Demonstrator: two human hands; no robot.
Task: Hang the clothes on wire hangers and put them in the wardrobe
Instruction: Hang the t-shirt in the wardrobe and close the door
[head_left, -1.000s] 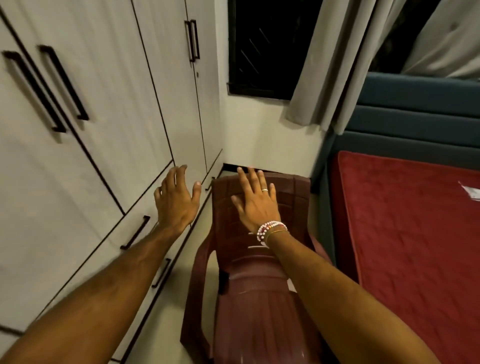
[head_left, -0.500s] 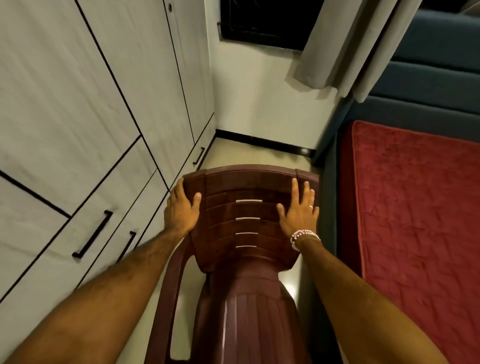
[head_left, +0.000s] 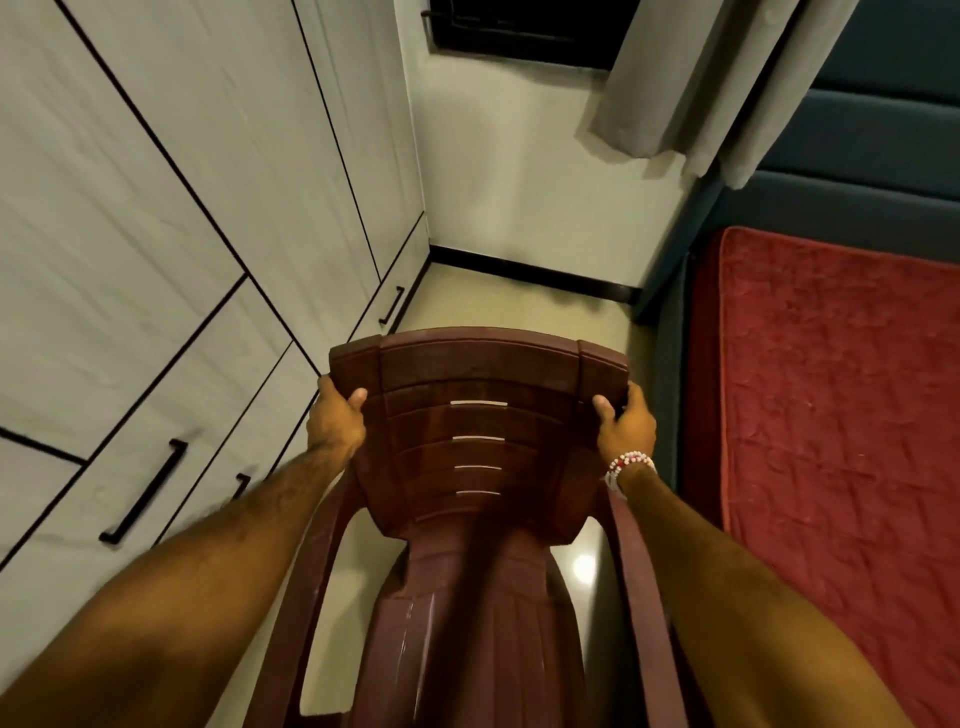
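A dark maroon plastic chair (head_left: 478, 415) stands in front of me, its backrest facing away. My left hand (head_left: 335, 423) grips the left edge of the backrest, thumb on the front face. My right hand (head_left: 626, 423), with beaded bracelets at the wrist, grips the right edge of the backrest the same way. The white wardrobe (head_left: 171, 218) with black handles fills the left side, and its doors are closed. No clothes or wire hangers are in view.
A bed with a red quilted cover (head_left: 841, 415) and a dark blue headboard (head_left: 857, 156) lies close on the right. A grey curtain (head_left: 670, 88) hangs by a dark window at the back. A narrow strip of pale floor (head_left: 519, 306) runs between wardrobe and bed.
Both hands went from lying flat on the chair's backrest to gripping its two side edges. The view has tilted further down toward the chair.
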